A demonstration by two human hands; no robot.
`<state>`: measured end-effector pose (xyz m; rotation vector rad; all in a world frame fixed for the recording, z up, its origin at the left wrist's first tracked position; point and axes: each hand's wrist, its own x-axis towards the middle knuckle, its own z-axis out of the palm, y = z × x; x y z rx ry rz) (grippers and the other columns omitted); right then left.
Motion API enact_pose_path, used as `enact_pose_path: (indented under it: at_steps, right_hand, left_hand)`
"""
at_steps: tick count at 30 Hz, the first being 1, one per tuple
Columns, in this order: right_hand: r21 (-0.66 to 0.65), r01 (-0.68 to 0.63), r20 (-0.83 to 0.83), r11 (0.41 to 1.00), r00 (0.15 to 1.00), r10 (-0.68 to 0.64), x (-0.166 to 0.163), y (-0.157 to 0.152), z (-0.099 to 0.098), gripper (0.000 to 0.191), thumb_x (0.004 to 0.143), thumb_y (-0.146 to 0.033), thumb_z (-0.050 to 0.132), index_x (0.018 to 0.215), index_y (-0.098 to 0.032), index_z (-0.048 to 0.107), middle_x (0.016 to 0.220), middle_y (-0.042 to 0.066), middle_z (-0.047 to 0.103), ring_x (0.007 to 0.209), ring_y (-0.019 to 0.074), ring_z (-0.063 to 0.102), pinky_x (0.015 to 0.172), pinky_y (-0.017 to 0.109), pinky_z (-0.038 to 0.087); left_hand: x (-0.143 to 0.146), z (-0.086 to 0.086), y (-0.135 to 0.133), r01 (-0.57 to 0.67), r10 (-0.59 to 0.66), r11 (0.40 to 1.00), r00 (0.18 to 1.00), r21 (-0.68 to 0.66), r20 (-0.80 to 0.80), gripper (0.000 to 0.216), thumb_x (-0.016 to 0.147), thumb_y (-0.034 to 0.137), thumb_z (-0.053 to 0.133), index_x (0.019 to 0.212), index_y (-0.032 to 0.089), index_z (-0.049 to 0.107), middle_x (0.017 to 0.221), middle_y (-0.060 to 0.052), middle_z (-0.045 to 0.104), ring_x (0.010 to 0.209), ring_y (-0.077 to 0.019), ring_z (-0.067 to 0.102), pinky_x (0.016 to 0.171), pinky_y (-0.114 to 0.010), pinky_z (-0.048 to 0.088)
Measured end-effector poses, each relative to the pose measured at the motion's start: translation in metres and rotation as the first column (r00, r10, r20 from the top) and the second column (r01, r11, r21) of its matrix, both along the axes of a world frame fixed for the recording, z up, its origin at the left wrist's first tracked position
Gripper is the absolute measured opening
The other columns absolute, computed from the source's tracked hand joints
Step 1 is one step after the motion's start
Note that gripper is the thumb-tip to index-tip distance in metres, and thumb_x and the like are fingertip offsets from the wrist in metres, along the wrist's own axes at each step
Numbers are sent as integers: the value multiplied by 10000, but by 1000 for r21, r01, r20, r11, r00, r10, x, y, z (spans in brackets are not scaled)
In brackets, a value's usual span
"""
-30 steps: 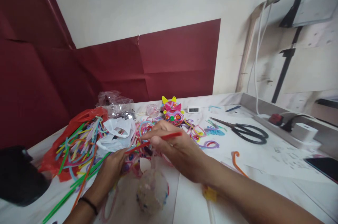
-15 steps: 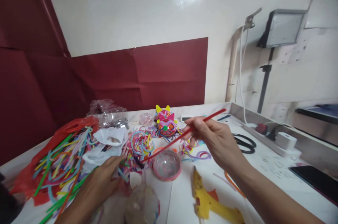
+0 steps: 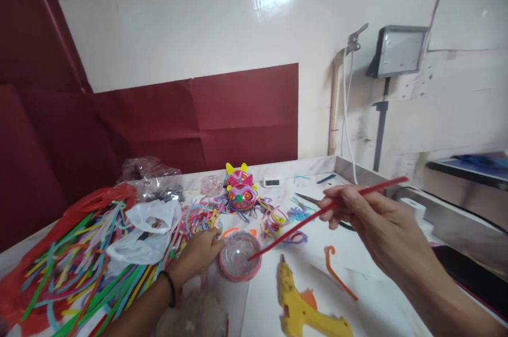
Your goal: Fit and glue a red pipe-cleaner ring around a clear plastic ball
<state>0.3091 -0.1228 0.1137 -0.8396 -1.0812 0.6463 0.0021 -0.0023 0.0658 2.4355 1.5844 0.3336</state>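
Observation:
My right hand [image 3: 357, 212] is closed in a pinch on a red pipe cleaner [image 3: 296, 226], which slants down to the left over a clear plastic bowl [image 3: 241, 255] with a pink rim. My left hand [image 3: 200, 249] is beside the bowl's left edge, fingers loosely apart; whether it touches the rim I cannot tell. Scissors [image 3: 307, 199] lie partly hidden behind my right hand. In front of the bowl is a yellow glue gun [image 3: 297, 305]. A blurred, clear rounded piece [image 3: 192, 313] sits below my left wrist.
Many coloured pipe cleaners [image 3: 91, 252] cover the left side, with white plastic bags [image 3: 153, 215] on them. Decorated lion-head figures [image 3: 240, 191] stand at the back beside a small digital display [image 3: 272, 182]. A bent orange pipe cleaner [image 3: 337, 276] and a phone [image 3: 468, 281] lie on the right.
My left hand has moved up and right, from the pile to the bowl's edge. My right hand has shifted right with the red pipe cleaner, whose lower end is now over the bowl.

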Motion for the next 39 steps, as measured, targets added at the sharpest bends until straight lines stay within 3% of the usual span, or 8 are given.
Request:
enact_pose_path:
  at_steps: [3,9,13,15,19,22,32,39]
  right_hand:
    - [-17,23,-19,1000,1000,-24,9,-2,-9,330,811,-486,677,866,-166,731,747,78,730,597,168,669,550,251,565]
    - [-11,50,-113,999,992,-51,22,2,-23,338,777,-488,709,846,-158,731,722,78,730,548,153,644,506,244,557]
    - [-40,66,-159,997,985,-71,27,8,-33,355,755,-494,728,834,-148,731,702,79,727,532,154,639,513,258,551]
    - [-47,72,-190,996,979,-80,27,12,-37,358,745,-494,737,833,-147,730,675,71,720,518,148,632,511,253,544]
    - [-52,65,-253,997,965,-76,27,20,-46,369,721,-500,754,826,-147,729,651,63,712,501,141,621,489,239,527]
    - [-81,63,-283,995,956,-84,29,21,-51,376,700,-504,769,808,-146,733,635,59,705,496,140,620,480,232,523]
    - [-131,75,-321,989,940,-114,29,17,-55,371,640,-507,810,755,-161,745,661,51,703,478,126,601,457,228,521]
    - [-130,73,-317,989,942,-111,33,14,-57,349,675,-495,788,763,-161,742,660,45,696,466,130,592,432,236,499]
  left_hand:
    - [10,-10,15,0,-4,995,999,-96,-50,287,897,374,488,827,154,659,694,-7,676,673,-185,651,622,-307,490]
    - [16,-14,28,37,-53,988,993,-149,-105,296,883,351,591,1106,157,608,1088,-63,649,890,-206,646,750,-401,554]
    - [15,-4,26,43,-44,999,996,-16,-79,114,886,199,536,928,146,628,838,-18,673,776,-176,649,718,-345,531]
    - [16,-2,22,32,-27,995,998,92,-58,187,863,109,452,964,155,602,810,-20,678,792,-187,657,741,-334,515]
    - [20,-12,11,30,-13,967,998,255,-67,344,866,67,341,1151,142,518,1063,-129,688,999,-245,659,829,-381,508]
    - [18,-25,5,100,-66,949,990,300,-123,390,874,48,322,1205,131,512,1358,-211,545,1202,-299,567,925,-455,482]
    - [-6,-13,-18,397,-327,875,907,278,-264,452,859,250,549,1300,192,469,1371,-136,574,1243,-253,549,1024,-389,460]
    - [-13,-19,-28,430,-388,877,897,213,-213,501,813,316,631,1283,259,467,1387,-94,561,1228,-266,559,983,-386,491]
